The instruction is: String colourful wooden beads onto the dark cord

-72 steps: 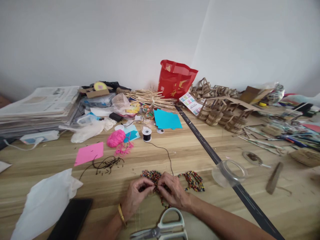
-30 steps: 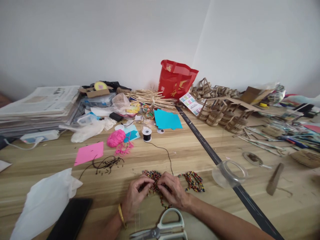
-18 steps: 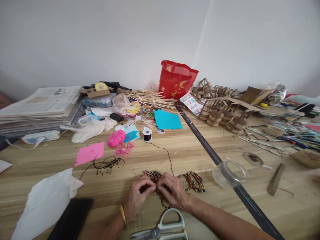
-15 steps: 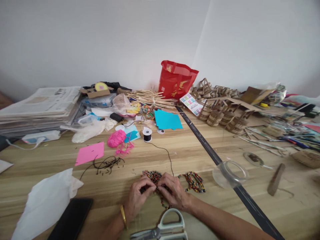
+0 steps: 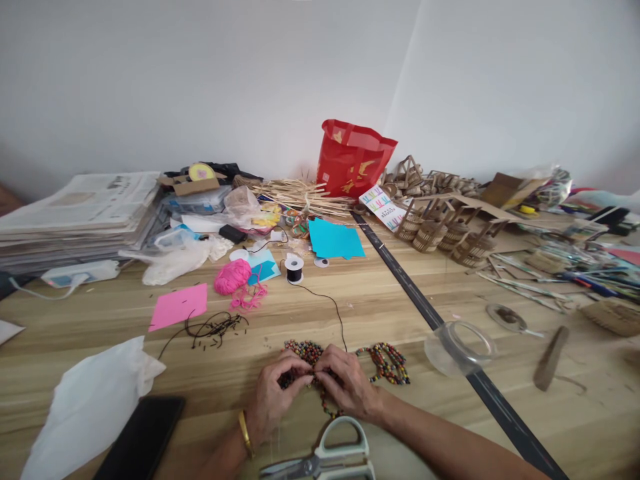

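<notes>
My left hand and my right hand meet fingertip to fingertip over a heap of multicoloured beads on the wooden table. Both pinch a string of beads between thumb and fingers. A thin black cord runs from my right hand back to a small black spool. A second bundle of strung beads lies just right of my right hand. A gold bangle sits on my left wrist.
Scissors lie at the near edge under my wrists. A black phone and white plastic bag are at near left, a clear tape roll at right. Pink yarn, coloured paper, newspapers, a red bag and woven baskets crowd the back.
My hands stay in place over the beads. The left fingers have curled a little more tightly towards the right fingertips.
</notes>
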Demonstrator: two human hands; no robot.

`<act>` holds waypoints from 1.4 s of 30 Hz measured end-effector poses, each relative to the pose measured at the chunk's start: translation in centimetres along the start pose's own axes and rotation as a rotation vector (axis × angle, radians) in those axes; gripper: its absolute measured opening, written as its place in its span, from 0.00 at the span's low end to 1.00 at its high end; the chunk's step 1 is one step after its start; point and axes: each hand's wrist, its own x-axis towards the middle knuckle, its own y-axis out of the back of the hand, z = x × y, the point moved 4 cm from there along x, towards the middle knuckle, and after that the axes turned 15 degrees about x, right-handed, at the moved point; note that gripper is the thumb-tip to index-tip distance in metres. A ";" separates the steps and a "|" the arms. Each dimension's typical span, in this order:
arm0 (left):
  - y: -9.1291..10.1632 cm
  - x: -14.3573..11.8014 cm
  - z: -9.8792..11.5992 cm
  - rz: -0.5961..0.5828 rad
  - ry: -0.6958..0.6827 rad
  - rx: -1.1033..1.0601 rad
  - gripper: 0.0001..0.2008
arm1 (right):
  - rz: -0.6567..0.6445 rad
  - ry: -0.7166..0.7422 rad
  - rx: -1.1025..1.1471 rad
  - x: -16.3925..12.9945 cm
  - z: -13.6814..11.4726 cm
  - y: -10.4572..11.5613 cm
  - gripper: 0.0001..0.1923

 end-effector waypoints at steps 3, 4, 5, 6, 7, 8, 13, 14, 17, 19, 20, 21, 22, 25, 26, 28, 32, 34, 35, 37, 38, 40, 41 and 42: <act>0.0 0.1 0.1 -0.014 -0.020 -0.009 0.05 | 0.000 -0.002 0.002 0.0 0.0 -0.1 0.08; -0.1 0.1 0.1 -0.024 -0.019 -0.008 0.06 | 0.000 -0.002 0.004 0.0 0.0 -0.1 0.08; -0.1 0.1 0.2 -0.031 -0.014 -0.009 0.08 | 0.001 0.000 0.006 0.0 0.0 -0.1 0.08; -0.1 0.1 0.1 -0.034 -0.003 -0.016 0.08 | 0.000 0.001 0.010 0.0 0.0 -0.1 0.08; -0.1 0.1 0.1 -0.037 0.010 -0.032 0.09 | 0.001 0.003 0.012 0.0 -0.1 0.0 0.07; -0.1 0.1 -0.1 -0.037 0.026 -0.059 0.09 | 0.005 0.004 0.013 0.1 -0.1 0.0 0.07; -0.1 0.2 -1.3 -0.038 0.115 -0.152 0.08 | 0.031 -0.003 0.008 0.2 -0.3 0.2 0.07; -0.1 0.2 -1.5 -0.044 0.127 -0.151 0.08 | 0.030 -0.003 0.007 0.2 -0.3 0.2 0.07; -0.6 0.0 -2.2 -0.079 0.169 -0.169 0.09 | 0.025 -0.005 0.004 0.1 -0.3 0.2 0.07; -1.0 -0.2 -2.6 -0.103 0.206 -0.202 0.10 | 0.020 -0.002 0.004 0.1 -0.2 0.2 0.07; -1.1 -0.3 -2.8 -0.109 0.222 -0.221 0.10 | 0.018 0.001 0.004 0.1 -0.2 0.2 0.07; -1.3 -0.4 -2.9 -0.113 0.234 -0.241 0.10 | 0.013 0.003 0.004 0.1 -0.2 0.1 0.07; -1.3 -0.4 -3.0 -0.114 0.245 -0.259 0.10 | 0.008 0.005 0.002 0.1 -0.2 0.1 0.07; -1.3 -0.4 -3.0 -0.118 0.267 -0.302 0.08 | -0.009 0.005 -0.009 0.0 -0.2 0.0 0.07; -1.2 -0.3 -2.9 -0.121 0.271 -0.310 0.07 | -0.015 0.004 -0.011 0.0 -0.2 0.0 0.07; -1.1 -0.3 -2.6 -0.130 0.271 -0.314 0.06 | -0.023 0.003 -0.014 -0.1 -0.1 0.0 0.06; -1.0 -0.3 -2.3 -0.137 0.279 -0.312 0.05 | -0.036 -0.001 -0.017 -0.1 0.0 -0.1 0.06; -1.0 -0.3 -2.3 -0.132 0.281 -0.320 0.05 | -0.035 -0.001 -0.022 -0.1 -0.1 -0.1 0.06; -1.1 -0.3 -2.3 -0.130 0.279 -0.324 0.05 | -0.035 0.001 -0.025 -0.1 -0.1 -0.1 0.06; -1.1 -0.3 -2.3 -0.126 0.274 -0.333 0.04 | -0.033 0.004 -0.030 0.0 -0.2 -0.1 0.06; -1.1 -0.3 -2.3 -0.123 0.274 -0.335 0.04 | -0.033 0.004 -0.030 0.0 -0.2 -0.1 0.06; -1.1 -0.3 -2.3 -0.119 0.282 -0.336 0.04 | -0.032 0.005 -0.026 0.0 -0.2 -0.1 0.06; -1.1 -0.3 -2.3 -0.117 0.287 -0.335 0.03 | -0.032 0.005 -0.024 0.0 -0.2 -0.1 0.06; -1.1 -0.3 -2.3 -0.116 0.291 -0.333 0.03 | -0.033 0.006 -0.021 0.0 -0.1 -0.1 0.06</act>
